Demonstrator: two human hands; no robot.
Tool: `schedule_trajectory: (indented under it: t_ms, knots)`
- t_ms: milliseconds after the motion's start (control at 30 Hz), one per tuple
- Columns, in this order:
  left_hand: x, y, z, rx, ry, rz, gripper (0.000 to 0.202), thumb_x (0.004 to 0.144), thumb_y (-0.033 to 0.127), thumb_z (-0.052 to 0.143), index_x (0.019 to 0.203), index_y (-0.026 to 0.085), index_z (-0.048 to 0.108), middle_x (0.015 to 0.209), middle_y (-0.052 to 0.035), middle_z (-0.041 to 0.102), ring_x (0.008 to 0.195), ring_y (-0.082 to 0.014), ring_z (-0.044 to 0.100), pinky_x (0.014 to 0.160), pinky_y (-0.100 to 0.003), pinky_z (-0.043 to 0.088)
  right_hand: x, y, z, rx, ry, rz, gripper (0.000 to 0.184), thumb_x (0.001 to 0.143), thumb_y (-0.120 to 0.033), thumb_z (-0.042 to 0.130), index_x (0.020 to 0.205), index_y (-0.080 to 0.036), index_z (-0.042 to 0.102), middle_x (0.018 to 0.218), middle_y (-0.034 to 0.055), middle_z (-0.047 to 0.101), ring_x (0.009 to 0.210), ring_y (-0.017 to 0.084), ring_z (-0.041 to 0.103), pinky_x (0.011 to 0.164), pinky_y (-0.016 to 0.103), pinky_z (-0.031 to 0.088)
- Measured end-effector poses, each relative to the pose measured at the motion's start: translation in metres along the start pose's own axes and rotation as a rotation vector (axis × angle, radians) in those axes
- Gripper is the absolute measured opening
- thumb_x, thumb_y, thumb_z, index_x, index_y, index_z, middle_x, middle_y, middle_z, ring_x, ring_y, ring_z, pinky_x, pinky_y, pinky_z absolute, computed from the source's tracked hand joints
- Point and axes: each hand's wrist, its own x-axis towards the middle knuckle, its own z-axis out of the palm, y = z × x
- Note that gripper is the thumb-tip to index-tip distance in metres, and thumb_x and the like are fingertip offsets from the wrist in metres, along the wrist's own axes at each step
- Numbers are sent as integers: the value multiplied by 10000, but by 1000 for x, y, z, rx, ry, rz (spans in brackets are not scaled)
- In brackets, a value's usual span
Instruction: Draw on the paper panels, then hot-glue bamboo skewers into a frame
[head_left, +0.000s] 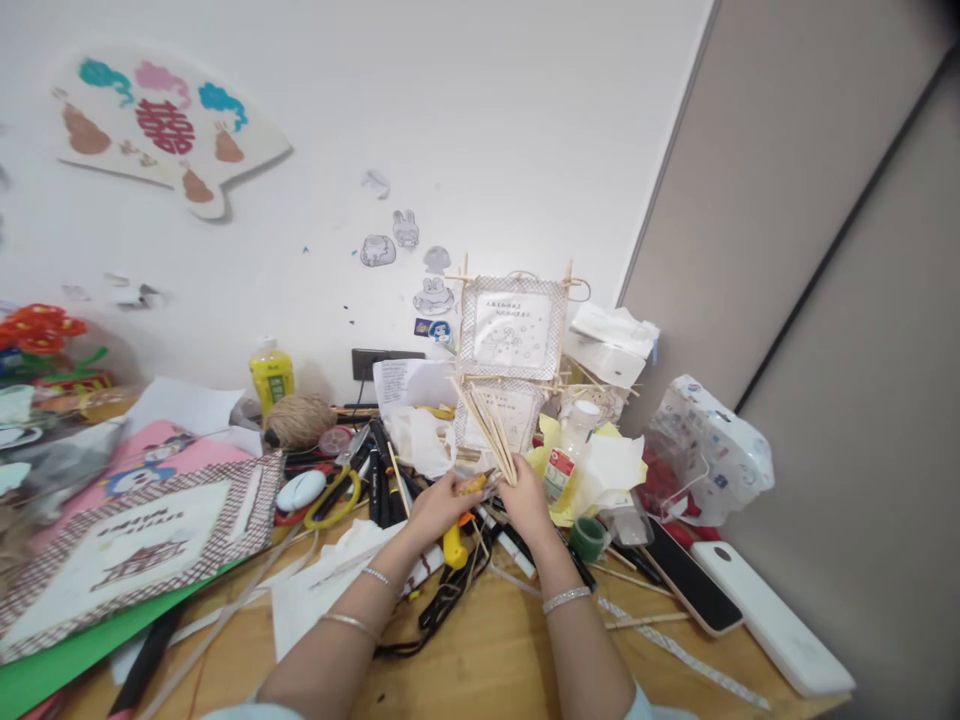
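My right hand (526, 498) is closed round the lower ends of a bundle of thin wooden sticks (487, 425), which fan out upward and lean left. Close beside it, my left hand (439, 507) grips a small orange-handled tool (471, 485). Its metal end reaches toward the base of the sticks; the exact kind of tool is unclear. Behind the sticks stands a frame of wooden sticks and checked cloth with a drawn panel (511, 328), and a second panel hangs below it. A yellow glue gun (453, 546) lies under my left hand.
Yellow-handled scissors (334, 500), a twine ball (300, 420) and black markers (379, 480) crowd the left. At right are a clear bottle (570, 450), green tape (588, 538), a phone (694, 577) and a white slab (772, 617). A wall rises behind the wooden table (480, 650).
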Motion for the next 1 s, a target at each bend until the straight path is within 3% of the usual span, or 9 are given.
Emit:
schedule_trajectory:
  t_ms: [167, 267, 367, 467, 533, 667, 867, 1000]
  knots:
    - [4, -5, 4, -29, 83, -73, 413, 711, 613, 499, 789, 213, 563, 776, -59, 670, 770, -271, 618, 616, -280, 364, -8, -4, -16, -81, 39, 31, 276, 658, -130, 476, 892, -180, 615, 754, 23, 646, 695, 173, 572, 657, 261, 428]
    - [4, -9, 8, -125, 110, -37, 393, 672, 597, 565, 764, 216, 570, 736, -36, 659, 752, -254, 610, 627, -275, 369, -9, -4, -20, -140, 67, 49, 215, 719, -229, 523, 902, -181, 627, 769, 39, 655, 711, 188, 579, 667, 279, 423]
    - [3, -9, 16, -444, 100, 36, 363, 624, 535, 651, 754, 202, 583, 714, -10, 645, 741, -217, 596, 651, -266, 390, -8, -6, -13, -75, 5, 26, 267, 712, -350, 603, 929, -201, 645, 844, 46, 682, 763, 204, 600, 692, 295, 430]
    - [3, -6, 23, -804, 54, 62, 355, 561, 457, 724, 728, 178, 582, 702, -2, 628, 717, -189, 578, 659, -263, 403, -6, -6, -1, 65, -41, 0, 286, 682, -353, 633, 915, -190, 669, 862, 50, 695, 793, 209, 610, 717, 299, 440]
    - [3, -4, 24, -914, 27, 50, 366, 542, 442, 739, 716, 166, 574, 683, 1, 615, 677, -171, 565, 640, -261, 404, -3, -5, 5, 162, -57, 0, 272, 685, -339, 614, 887, -169, 681, 827, 47, 696, 767, 201, 609, 705, 290, 443]
    - [2, 0, 22, -991, -8, 19, 387, 527, 452, 749, 690, 155, 561, 604, 25, 569, 570, -127, 521, 575, -244, 386, 0, 0, 7, 152, -64, 37, 232, 690, -317, 559, 801, -155, 683, 701, 24, 657, 668, 181, 573, 627, 268, 415]
    - [-1, 2, 17, -1081, -86, -34, 405, 510, 464, 767, 627, 166, 519, 509, 34, 546, 477, -109, 493, 505, -233, 363, 4, 3, 0, -29, 132, 146, 140, 675, -287, 524, 713, -191, 619, 631, 0, 586, 625, 169, 510, 598, 262, 372]
    - [-3, 4, 18, -1108, -101, -30, 412, 510, 465, 778, 655, 170, 528, 516, 42, 551, 482, -108, 507, 497, -223, 360, 10, 7, 4, 164, 173, 140, 156, 618, -229, 527, 747, -187, 605, 660, -8, 593, 633, 161, 511, 601, 253, 387]
